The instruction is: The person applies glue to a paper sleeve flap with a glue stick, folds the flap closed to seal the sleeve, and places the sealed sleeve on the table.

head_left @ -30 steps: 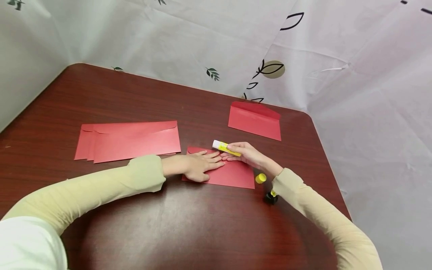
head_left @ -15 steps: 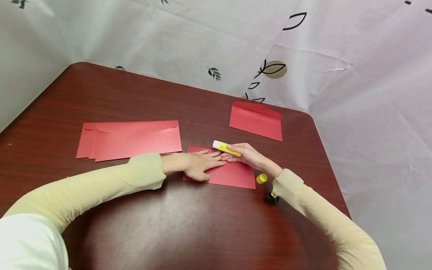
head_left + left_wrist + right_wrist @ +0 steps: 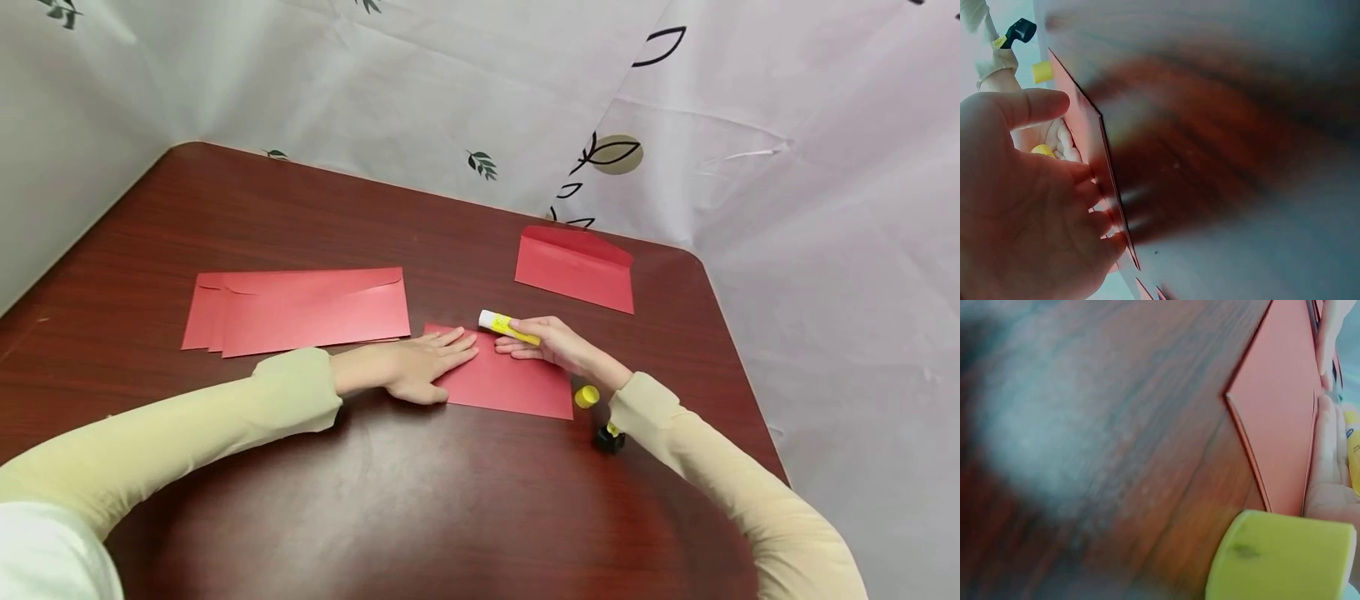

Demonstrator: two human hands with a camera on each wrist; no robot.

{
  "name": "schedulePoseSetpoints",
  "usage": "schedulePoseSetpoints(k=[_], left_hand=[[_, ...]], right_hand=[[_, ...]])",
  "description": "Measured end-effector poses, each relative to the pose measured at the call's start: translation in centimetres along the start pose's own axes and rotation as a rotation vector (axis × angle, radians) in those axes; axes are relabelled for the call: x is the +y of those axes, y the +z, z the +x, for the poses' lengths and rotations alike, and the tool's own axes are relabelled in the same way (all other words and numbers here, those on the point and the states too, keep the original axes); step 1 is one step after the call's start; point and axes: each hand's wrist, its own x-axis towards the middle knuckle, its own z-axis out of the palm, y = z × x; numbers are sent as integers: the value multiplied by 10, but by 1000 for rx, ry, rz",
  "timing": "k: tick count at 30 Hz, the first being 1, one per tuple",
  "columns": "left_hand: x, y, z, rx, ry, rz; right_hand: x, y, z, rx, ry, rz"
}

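Observation:
My left hand lies with spread, straight fingers over the left end of a red envelope, hiding that end. My right hand holds a glue stick, yellow with a white end pointing left, under its thumb. Its other fingers stretch along the envelope's upper part. In the left wrist view the left fingertips reach the envelope's face. The right wrist view has the envelope flat on the table, with the right fingers along it and part of the yellow glue stick at the edge.
A yellow cap stands right of the envelope, near a black object with a yellow part, partly behind the right sleeve. Several overlapping red envelopes lie left. Another red envelope, flap raised, lies at the back right of the table.
My left hand has slid left along the envelope, away from the right fingers, uncovering more of its middle. The right hand keeps its hold on the glue stick. The head view has shifted slightly.

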Motion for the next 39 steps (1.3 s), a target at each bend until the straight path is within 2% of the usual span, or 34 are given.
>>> schedulePoseSetpoints(k=[6,13,23,28,33,39], left_hand=[[3,5,-3,46,-39,54],[7,2,-12,88,-135,77],[2,10,-20,149,-174,107],[3,10,-18,156,-189,121],[5,4,-15,180,-197,160],[8,2,-11,262,-198,207]], right_hand=[[1,-7,-5,47,25,5],[5,-20,-17,112,21,-51],[11,-35,-28,133,7,-71],[14,-40,-32,149,-4,-79],[14,-37,-31,159,-39,-120],[12,-29,-26,143,-68,-120]])
